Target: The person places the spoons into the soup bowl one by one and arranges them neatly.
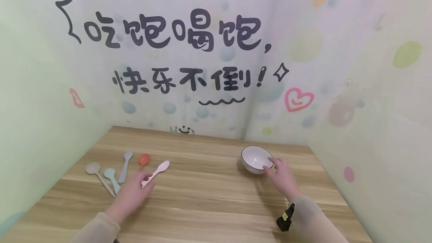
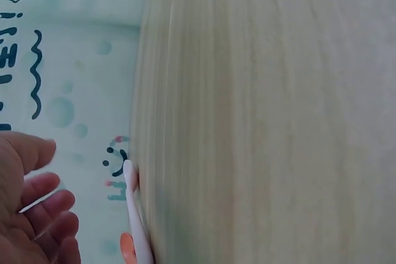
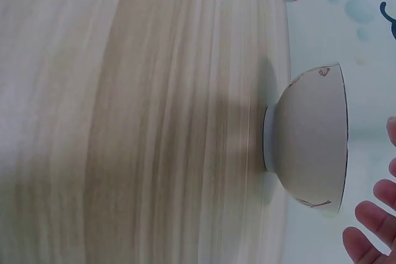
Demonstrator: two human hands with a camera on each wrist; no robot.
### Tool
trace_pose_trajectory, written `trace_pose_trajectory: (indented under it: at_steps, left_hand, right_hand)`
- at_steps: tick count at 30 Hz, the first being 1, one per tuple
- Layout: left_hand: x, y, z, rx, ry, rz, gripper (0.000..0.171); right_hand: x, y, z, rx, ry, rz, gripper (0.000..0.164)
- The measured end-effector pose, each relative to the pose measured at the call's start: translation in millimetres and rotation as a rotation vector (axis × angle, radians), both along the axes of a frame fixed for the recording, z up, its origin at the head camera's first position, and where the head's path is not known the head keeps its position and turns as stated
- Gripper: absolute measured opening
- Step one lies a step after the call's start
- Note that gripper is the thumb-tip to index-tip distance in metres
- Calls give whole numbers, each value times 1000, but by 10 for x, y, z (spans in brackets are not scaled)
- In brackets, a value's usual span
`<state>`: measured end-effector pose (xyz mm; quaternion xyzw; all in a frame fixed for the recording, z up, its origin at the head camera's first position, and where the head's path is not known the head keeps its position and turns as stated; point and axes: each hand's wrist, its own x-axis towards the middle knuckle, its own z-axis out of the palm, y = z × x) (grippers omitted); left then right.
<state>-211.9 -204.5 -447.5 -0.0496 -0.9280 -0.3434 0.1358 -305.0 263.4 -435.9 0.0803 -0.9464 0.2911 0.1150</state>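
My left hand (image 1: 132, 195) hovers over the handle end of a pale pink spoon (image 1: 163, 166). In the left wrist view its fingers (image 2: 51, 209) are loosely bent with nothing between them, apart from the spoon. A white bowl (image 1: 254, 157) with a dark rim stands upright on the right half of the table. My right hand (image 1: 282, 178) is at the bowl's right edge, and the right wrist view shows its relaxed fingers (image 3: 375, 219) just off the rim, holding nothing. Left of the left hand lie an orange spoon (image 1: 144, 159) and a grey-purple spoon (image 1: 125, 166).
A mint spoon (image 1: 110, 174) and a beige spoon (image 1: 93, 168) lie farther left on the wooden table (image 1: 209, 205). Printed wall sheets (image 1: 202, 123) border its back and sides. A black device (image 1: 285, 220) is strapped at the right wrist.
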Motion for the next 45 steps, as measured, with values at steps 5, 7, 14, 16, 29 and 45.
trace_pose_trajectory:
  at_steps: [5,7,14,16,29,45]
  left_hand:
    - [-80,-64,-48,-107,-20,70,27]
    - [-111,-95,-76,-156,-32,102,28]
    - [-191,-161,-164,-229,-89,131,32]
    - [-212,-172,-192,-231,-99,132,33]
    - [-283,-188,-249,-183,-189,143,35]
    - [-291,-197,-249,-169,-166,127,25]
  right_hand:
    - [-94,41,-41,-59,-54,-32,56]
    - [-125,56,-51,-91,-80,-40,61]
    - [-174,40,-66,-241,-200,-78,69]
    - [-181,30,-73,-280,-220,-79,69]
    - [-320,29,-138,-355,-314,-87,89]
    - [-332,0,-129,-519,-385,-47,87]
